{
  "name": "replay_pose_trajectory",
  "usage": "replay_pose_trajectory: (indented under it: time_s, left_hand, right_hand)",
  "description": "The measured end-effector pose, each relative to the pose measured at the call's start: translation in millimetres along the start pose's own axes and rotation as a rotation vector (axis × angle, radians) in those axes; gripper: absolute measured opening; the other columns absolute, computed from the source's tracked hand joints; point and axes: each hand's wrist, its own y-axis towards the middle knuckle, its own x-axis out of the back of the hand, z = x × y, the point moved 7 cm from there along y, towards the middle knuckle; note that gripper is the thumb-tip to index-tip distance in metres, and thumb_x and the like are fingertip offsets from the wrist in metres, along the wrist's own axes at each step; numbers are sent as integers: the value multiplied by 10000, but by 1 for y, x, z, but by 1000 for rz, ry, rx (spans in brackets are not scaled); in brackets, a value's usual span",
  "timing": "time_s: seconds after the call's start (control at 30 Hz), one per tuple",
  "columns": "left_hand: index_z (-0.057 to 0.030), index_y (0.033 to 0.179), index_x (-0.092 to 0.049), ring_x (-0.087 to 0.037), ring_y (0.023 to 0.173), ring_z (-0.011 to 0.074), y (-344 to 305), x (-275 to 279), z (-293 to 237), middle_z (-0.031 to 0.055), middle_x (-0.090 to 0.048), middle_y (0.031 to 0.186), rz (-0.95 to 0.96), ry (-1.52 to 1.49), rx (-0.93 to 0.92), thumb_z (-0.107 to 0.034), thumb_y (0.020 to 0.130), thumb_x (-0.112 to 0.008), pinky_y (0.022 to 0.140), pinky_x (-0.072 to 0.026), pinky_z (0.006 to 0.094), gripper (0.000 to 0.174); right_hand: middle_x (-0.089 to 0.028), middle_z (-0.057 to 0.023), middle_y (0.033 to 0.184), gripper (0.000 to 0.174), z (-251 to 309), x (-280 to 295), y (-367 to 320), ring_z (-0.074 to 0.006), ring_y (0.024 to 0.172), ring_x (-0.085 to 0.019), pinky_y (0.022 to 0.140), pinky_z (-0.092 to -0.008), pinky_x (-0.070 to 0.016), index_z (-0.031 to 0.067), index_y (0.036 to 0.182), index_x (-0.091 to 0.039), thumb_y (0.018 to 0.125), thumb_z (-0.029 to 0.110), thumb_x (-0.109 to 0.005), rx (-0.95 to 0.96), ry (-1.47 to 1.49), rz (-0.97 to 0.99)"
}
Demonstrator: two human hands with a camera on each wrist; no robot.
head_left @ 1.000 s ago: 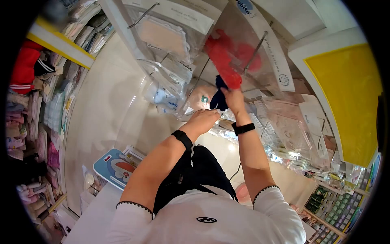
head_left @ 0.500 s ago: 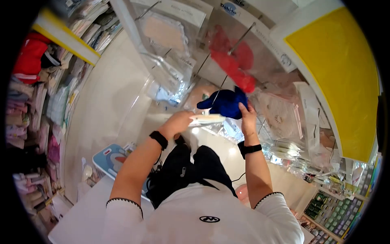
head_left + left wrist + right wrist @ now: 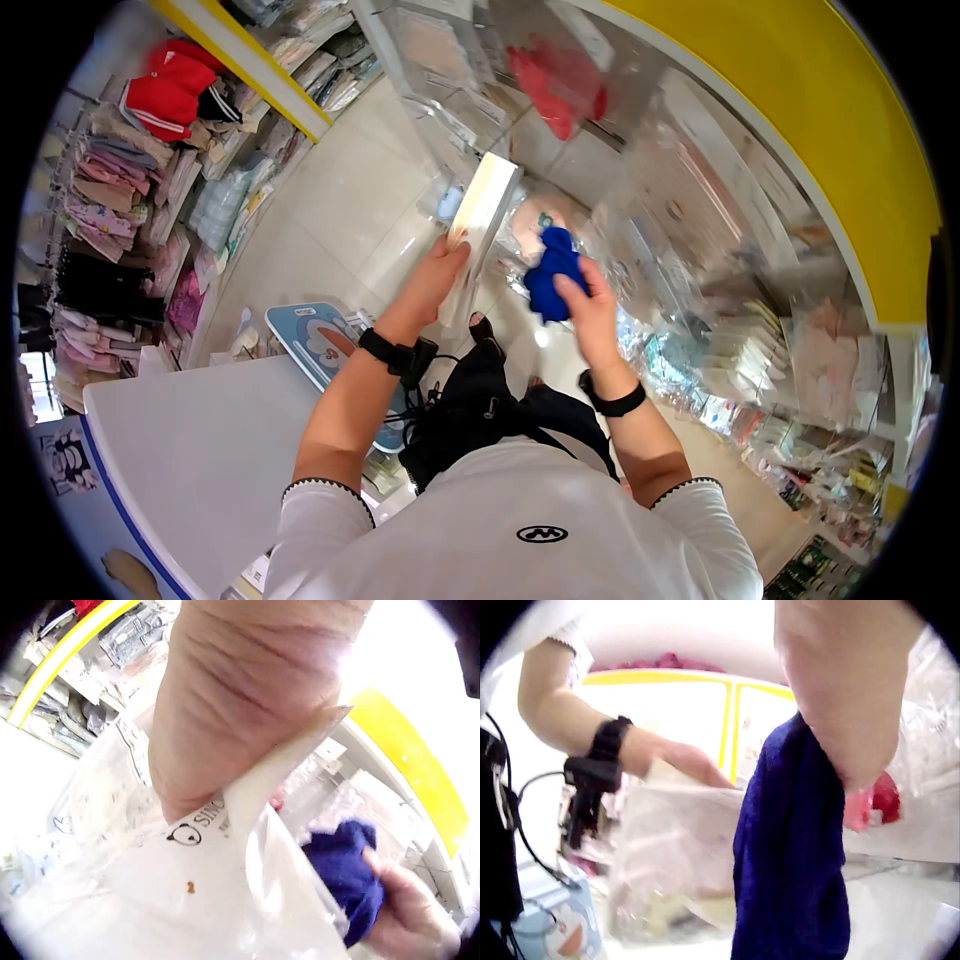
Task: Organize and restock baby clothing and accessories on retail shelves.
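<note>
In the head view my left hand [image 3: 436, 279] grips a clear plastic package [image 3: 486, 205] with a pale card header, held upright at mid-frame. The left wrist view shows the package [image 3: 187, 885] with a small printed bear face, and my left hand [image 3: 240, 697] pinching its top edge. My right hand [image 3: 594, 318] pinches a bunched dark blue cloth [image 3: 552, 278] between thumb and fingers, to the right of the package and apart from it. Seen from the right wrist, the blue cloth [image 3: 791, 847] hangs down below my right hand [image 3: 847, 690].
A rack with bagged goods, a red item [image 3: 550, 85] among them, stands ahead and right under a yellow panel [image 3: 885, 200]. Shelves with folded clothes line the left. A white tabletop [image 3: 220, 430] lies lower left, beside a blue cartoon-printed board [image 3: 320, 345].
The blue cloth has come away from the red item on the rack with my right hand. My left hand has moved the package up and left, and the view has turned.
</note>
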Motion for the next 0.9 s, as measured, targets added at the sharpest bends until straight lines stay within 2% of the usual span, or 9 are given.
replay_pose_trajectory:
  time_s: [0.03, 0.13, 0.27, 0.37, 0.43, 0.57, 0.67, 0.77, 0.9]
  left_hand:
    - [-35, 1267, -413, -522, 989, 154, -12, -21, -7, 88, -525, 1148, -22, 5, -40, -213, 928, -433, 839, -437, 278, 384]
    - [-49, 1276, -411, -511, 1036, 167, -52, -69, 9, 76, -511, 1189, 68, -201, -167, -236, 951, -369, 884, -429, 284, 377]
    - [-45, 1269, -423, -510, 1060, 164, -78, -104, 27, 68, -512, 1197, 77, -236, -123, -376, 953, -360, 898, -427, 294, 462]
    - [-46, 1239, -453, -511, 1022, 131, -116, -137, 23, 48, -542, 1130, 130, -334, 119, -482, 907, -454, 866, -428, 270, 548]
    - [-44, 1216, -463, -561, 911, 136, -128, -147, 17, 58, -567, 1058, 171, -112, -13, -415, 884, -537, 746, -482, 278, 504]
    - [-16, 1140, -498, -618, 725, 212, -130, -153, 4, 105, -613, 876, 278, -476, 95, -338, 878, -557, 615, -527, 320, 420]
    - [-9, 1126, -516, -626, 799, 249, -153, -152, -51, 141, -619, 948, 200, -572, -52, -368, 885, -525, 713, -532, 356, 432]
    - [10, 1221, -466, -593, 973, 304, -162, -116, -67, 181, -576, 1126, 263, -619, -100, -369, 902, -480, 875, -478, 412, 496]
    - [6, 1261, -433, -560, 1042, 319, -167, -77, -59, 187, -539, 1192, 164, -625, -148, -365, 911, -460, 921, -445, 422, 511]
  right_hand:
    - [-565, -72, 1093, 297, 15, -22, -16, -157, 962, -549, 846, -276, -445, 13, 1120, -538, 828, 37, -584, 101, 21, 65]
    - [-423, -162, 1288, 514, 53, -61, -61, -344, 1205, -371, 1021, -436, -272, 91, 1224, -512, 753, 226, -667, 768, -850, 249]
    - [-482, -185, 1203, 435, 49, -26, -76, -358, 1108, -444, 962, -445, -320, 74, 1167, -529, 762, 178, -647, 815, -530, -45]
    - [-520, -209, 1116, 379, 48, 17, -65, -364, 1065, -461, 933, -395, -356, -20, 1136, -510, 822, 173, -601, 571, -437, -414]
    - [-512, -223, 1114, 384, 27, 45, -49, -370, 1070, -454, 941, -392, -355, -59, 1139, -495, 854, 188, -568, 415, -282, -483]
    - [-530, -245, 1100, 423, -33, 38, -70, -364, 1048, -490, 931, -385, -367, -67, 1175, -459, 879, 225, -540, 265, -300, -236]
    - [-580, -201, 1116, 541, -121, 31, -99, -309, 1007, -560, 898, -333, -419, -38, 1203, -488, 828, 337, -595, -185, -311, 165]
    - [-611, -116, 1020, 457, -169, 82, -113, -174, 892, -584, 778, -294, -477, -35, 1137, -541, 832, 299, -601, -434, 231, -33]
    - [-568, -56, 928, 418, -35, 125, -108, -144, 829, -532, 758, -254, -439, -17, 1145, -486, 841, 244, -606, -170, 189, -461]
